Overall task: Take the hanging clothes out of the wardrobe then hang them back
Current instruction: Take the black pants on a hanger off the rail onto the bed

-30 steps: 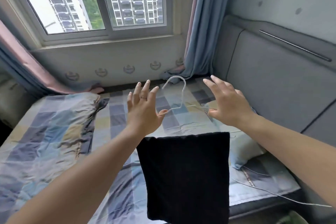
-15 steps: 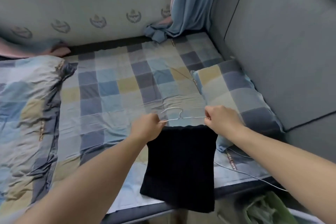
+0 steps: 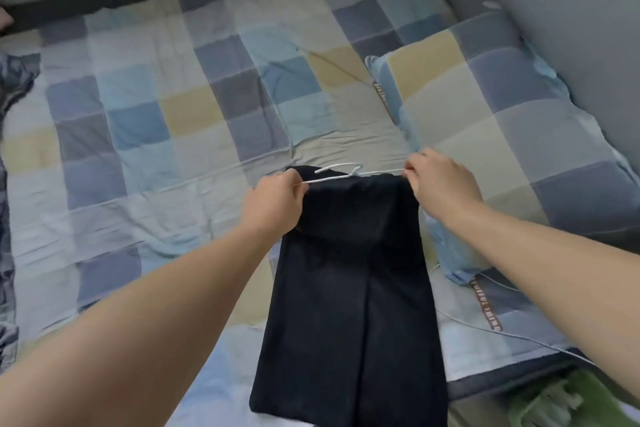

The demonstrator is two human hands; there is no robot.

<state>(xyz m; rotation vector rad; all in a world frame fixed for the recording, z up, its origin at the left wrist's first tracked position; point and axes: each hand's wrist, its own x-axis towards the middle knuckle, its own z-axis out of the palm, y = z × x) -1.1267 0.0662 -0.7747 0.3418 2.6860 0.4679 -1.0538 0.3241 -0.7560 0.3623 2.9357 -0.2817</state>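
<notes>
Over the near edge of the bed (image 3: 166, 121), a dark garment (image 3: 353, 288) is folded across the bar of a thin white hanger (image 3: 346, 174). Its upper part is at the level of the checked sheet and its lower part trails past the mattress edge toward the floor. The left hand (image 3: 277, 199) has its fingers curled round the hanger's left end. The right hand (image 3: 440, 184) pinches the right end between thumb and fingertips, so both hands are closed on the wire and neither touches the cloth much. The hook lies almost flat, pointing away from the person. Whether the garment is being laid down or picked up cannot be told. Either way, the job seems to be to keep the two ends level, since a tilt would probably let the smooth fold slide off the low side. For the return to the wardrobe, one hand should likely move to the hook while the other steadies the bar. It would be wise to lift clear of the pillow (image 3: 502, 107) just to the right and the white cable (image 3: 485, 326) beside the cloth, which could snag.
</notes>
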